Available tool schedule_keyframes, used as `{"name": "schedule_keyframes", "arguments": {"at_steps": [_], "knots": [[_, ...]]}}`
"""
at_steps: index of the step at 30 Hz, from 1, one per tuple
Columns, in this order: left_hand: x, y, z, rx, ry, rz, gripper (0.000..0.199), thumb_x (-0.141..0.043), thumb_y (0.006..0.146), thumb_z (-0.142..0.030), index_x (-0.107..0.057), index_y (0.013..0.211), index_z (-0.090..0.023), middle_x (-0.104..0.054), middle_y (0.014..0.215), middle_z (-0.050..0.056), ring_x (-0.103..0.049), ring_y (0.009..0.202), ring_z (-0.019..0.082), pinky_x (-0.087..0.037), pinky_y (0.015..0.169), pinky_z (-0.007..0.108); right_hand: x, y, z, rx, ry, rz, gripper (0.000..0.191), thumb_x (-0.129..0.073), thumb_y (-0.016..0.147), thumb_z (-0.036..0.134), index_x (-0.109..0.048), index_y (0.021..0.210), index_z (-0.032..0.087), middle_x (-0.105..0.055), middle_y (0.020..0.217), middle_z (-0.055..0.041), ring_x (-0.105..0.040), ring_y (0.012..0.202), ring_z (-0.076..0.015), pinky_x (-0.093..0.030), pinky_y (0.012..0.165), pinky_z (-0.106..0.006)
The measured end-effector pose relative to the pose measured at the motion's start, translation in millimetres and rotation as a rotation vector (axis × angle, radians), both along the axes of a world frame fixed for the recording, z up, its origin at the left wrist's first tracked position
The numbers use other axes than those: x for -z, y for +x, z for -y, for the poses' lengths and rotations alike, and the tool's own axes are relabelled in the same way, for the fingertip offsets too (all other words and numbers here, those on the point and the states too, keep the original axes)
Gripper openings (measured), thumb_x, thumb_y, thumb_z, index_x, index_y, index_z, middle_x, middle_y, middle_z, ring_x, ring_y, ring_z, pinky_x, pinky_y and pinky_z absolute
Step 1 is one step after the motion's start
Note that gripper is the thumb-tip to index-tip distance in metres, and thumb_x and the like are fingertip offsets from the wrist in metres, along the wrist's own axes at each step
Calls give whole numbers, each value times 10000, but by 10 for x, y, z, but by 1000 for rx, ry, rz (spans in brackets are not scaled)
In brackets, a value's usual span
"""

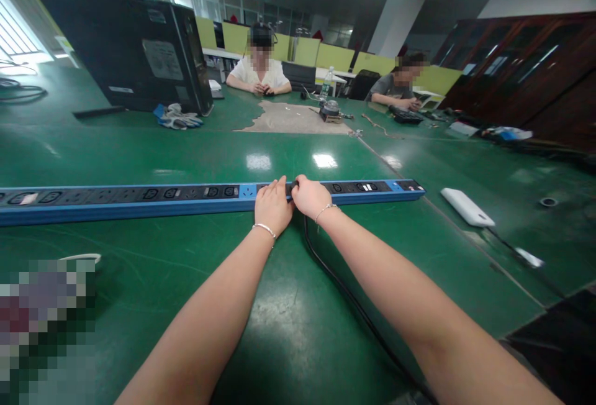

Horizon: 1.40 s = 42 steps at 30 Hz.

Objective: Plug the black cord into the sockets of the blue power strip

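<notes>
A long blue power strip [205,207] with black sockets lies across the green table. My left hand [274,206] rests over its middle, fingers reaching across the top and holding the strip, with a bracelet at the wrist. Right beside it, my right hand [311,197] is closed round a black plug [294,186] at the strip's sockets. Most of the plug is hidden by my fingers, so I cannot tell how deep it sits. From under that hand a black cable [335,277] runs down toward the lower right.
A black computer case [125,51] and gloves [177,117] stand at the back left. Two people sit across the table [162,287]. A white power bank-like block [467,207] with a cable lies right; a blurred-out object [46,305] is at lower left.
</notes>
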State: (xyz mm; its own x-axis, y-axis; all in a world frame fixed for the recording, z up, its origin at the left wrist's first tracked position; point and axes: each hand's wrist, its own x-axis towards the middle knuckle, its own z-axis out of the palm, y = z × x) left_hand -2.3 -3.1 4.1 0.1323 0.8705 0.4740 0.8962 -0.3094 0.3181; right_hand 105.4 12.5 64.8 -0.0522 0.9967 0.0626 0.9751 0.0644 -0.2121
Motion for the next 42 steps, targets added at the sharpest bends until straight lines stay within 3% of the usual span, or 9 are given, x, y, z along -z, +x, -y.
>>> {"name": "schedule_keyframes", "arguments": {"at_steps": [5, 9, 16, 25, 29, 31, 35, 39, 42], "knots": [[-32, -8, 27, 30, 39, -17, 572, -514, 851, -340, -373, 1381, -175, -555, 1318, 112, -490, 1229, 224, -327, 1017, 363, 134, 217, -40, -98, 65, -165, 432, -270, 948, 366, -620, 1162, 231, -657, 1155, -57, -597, 1060, -205, -431, 895, -296], [-75, 25, 35, 77, 50, -24, 474, -479, 879, -328, -410, 1348, -334, -511, 1375, 39, -501, 1207, 199, -322, 1011, 400, 357, 509, 31, 91, 342, -131, 425, -286, 947, 324, -627, 1177, 216, -647, 1103, -89, -570, 1025, -217, -413, 895, -325], [-194, 92, -67, 66, -2, -39, 341, -474, 877, -253, -543, 1205, -320, -677, 1131, 13, -589, 1063, 190, -306, 1011, 413, 702, 662, 115, 125, 589, -81, 325, -444, 886, 282, -651, 1135, 251, -555, 1261, -90, -421, 1198, -255, -341, 955, -421], [-137, 184, -95, 48, 4, 63, 347, -405, 882, -160, -573, 1169, -263, -689, 1066, 44, -602, 1024, 184, -362, 971, 390, 778, 611, 35, 80, 568, -160, 338, -399, 903, 265, -633, 1147, 255, -592, 1247, -49, -446, 1204, -203, -198, 1069, -435], [-214, 153, -149, 58, 94, 282, 334, -436, 875, -175, -557, 1186, -197, -693, 1029, 75, -622, 956, 178, -443, 885, 322, 786, 614, 33, 88, 575, -172, 335, -410, 898, 265, -638, 1143, 261, -591, 1254, -40, -452, 1205, -201, -195, 1074, -425], [-315, 57, -174, 26, 165, 389, 339, -482, 865, -214, -548, 1196, -191, -689, 1031, 71, -629, 929, 176, -463, 849, 294, 784, 610, 35, 91, 574, -175, 336, -413, 896, 261, -638, 1147, 262, -592, 1254, -38, -454, 1206, -200, -195, 1075, -422], [-480, -381, -176, -30, 158, 359, 331, -521, 844, -260, -572, 1169, -223, -692, 1025, 48, -645, 890, 181, -474, 823, 292, 777, 600, 39, 92, 573, -188, 338, -414, 893, 262, -641, 1144, 258, -593, 1253, -40, -456, 1204, -202, -200, 1074, -423], [-472, -907, -119, -76, 85, 299, 345, -521, 824, -267, -581, 1160, -212, -686, 1053, 52, -649, 903, 187, -480, 839, 302, 780, 597, 32, 91, 578, -200, 337, -412, 888, 259, -648, 1129, 254, -593, 1250, -50, -461, 1192, -208, -200, 1068, -436], [-397, -1103, -68, -44, -11, 228, 353, -519, 823, -291, -583, 1159, -203, -688, 1043, 75, -652, 901, 203, -490, 832, 327, 785, 601, 23, 88, 582, -207, 336, -421, 881, 257, -649, 1127, 251, -594, 1247, -52, -459, 1193, -208, -200, 1065, -431]]}}
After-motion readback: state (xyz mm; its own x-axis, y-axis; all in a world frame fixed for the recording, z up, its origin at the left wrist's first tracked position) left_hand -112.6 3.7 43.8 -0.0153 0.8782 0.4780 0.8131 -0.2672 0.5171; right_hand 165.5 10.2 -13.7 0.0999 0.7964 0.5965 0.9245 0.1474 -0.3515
